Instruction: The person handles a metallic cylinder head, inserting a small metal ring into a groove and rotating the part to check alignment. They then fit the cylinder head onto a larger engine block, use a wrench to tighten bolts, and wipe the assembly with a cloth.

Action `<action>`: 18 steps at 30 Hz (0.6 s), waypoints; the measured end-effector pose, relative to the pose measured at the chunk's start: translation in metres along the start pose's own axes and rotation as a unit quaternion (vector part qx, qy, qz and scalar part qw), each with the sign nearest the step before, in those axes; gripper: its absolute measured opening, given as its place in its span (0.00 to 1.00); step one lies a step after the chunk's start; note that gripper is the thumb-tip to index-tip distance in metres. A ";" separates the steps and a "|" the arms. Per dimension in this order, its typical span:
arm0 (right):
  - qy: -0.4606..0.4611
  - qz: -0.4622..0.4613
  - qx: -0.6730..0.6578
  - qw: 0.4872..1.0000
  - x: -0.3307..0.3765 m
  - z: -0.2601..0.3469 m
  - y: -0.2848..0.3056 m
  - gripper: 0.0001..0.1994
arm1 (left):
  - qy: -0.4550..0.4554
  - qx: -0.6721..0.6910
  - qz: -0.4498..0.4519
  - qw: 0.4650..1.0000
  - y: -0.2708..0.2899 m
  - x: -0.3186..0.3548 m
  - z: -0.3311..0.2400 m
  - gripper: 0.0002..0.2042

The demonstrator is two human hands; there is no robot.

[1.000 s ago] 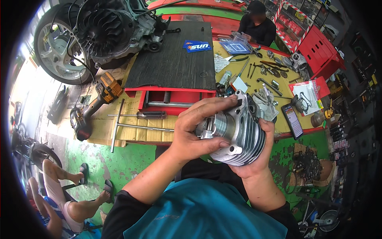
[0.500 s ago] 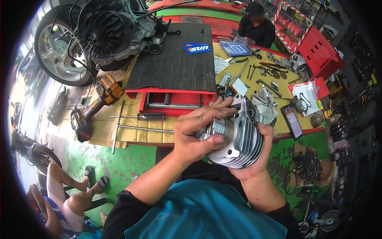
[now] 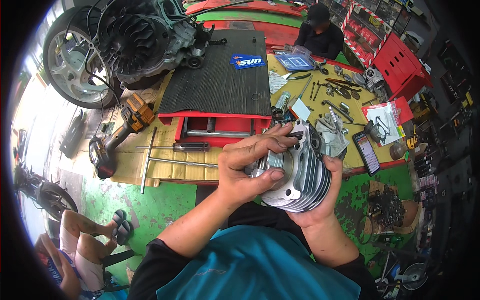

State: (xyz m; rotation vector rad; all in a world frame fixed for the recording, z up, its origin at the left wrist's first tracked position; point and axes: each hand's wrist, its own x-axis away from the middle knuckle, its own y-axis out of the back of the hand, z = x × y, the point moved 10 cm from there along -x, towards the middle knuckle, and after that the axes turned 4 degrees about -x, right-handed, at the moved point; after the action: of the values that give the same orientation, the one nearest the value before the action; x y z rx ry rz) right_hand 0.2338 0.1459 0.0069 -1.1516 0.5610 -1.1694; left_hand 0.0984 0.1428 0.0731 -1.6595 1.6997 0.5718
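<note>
While the right hand is cupping the cylinder, the half-curled left hand is gripping the piston protruding leftward from it.

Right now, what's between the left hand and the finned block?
In the head view, a shiny round metal piece, perhaps a piston, sits between the left hand and the finned block.
</note>
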 end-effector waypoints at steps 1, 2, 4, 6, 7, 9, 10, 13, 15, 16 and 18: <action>0.001 0.002 0.000 1.000 0.000 -0.001 -0.002 0.26 | 0.000 0.001 0.002 1.000 0.001 -0.001 0.000 0.22; 0.000 0.006 0.000 1.000 0.000 -0.002 -0.003 0.27 | 0.000 0.000 0.004 1.000 0.002 -0.001 0.000 0.22; -0.006 0.008 0.005 1.000 0.000 -0.004 -0.003 0.27 | 0.009 0.002 0.002 1.000 0.003 0.001 0.002 0.22; -0.007 0.011 0.009 1.000 0.000 -0.004 -0.005 0.27 | 0.014 0.015 -0.001 1.000 0.004 0.001 0.004 0.20; -0.006 0.013 0.010 1.000 0.000 -0.004 -0.008 0.27 | 0.016 0.027 -0.003 1.000 0.004 0.001 0.005 0.19; -0.003 0.008 0.009 1.000 0.001 -0.004 -0.006 0.28 | 0.013 0.036 -0.005 0.999 0.004 0.002 0.006 0.19; -0.002 0.004 0.008 1.000 0.001 -0.004 -0.002 0.28 | 0.008 0.032 -0.006 0.999 0.004 0.002 0.005 0.20; -0.013 0.003 0.005 1.000 -0.001 -0.004 0.001 0.28 | 0.000 0.017 -0.018 1.000 0.005 0.005 0.003 0.22; -0.012 0.002 0.021 1.000 -0.003 -0.002 0.003 0.30 | -0.010 -0.005 0.000 1.000 0.002 0.004 0.001 0.26; -0.008 0.000 0.038 0.999 -0.004 -0.001 0.006 0.33 | -0.018 -0.026 0.021 0.999 0.002 0.003 0.000 0.28; -0.007 -0.002 0.052 0.999 -0.005 0.001 0.007 0.36 | -0.008 0.003 0.013 1.000 0.003 0.001 -0.002 0.33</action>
State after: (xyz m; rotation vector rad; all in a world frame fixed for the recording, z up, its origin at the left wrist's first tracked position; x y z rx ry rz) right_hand 0.2358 0.1510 -0.0003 -1.0714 0.4816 -1.1797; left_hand 0.0958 0.1409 0.0726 -1.6268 1.7116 0.5899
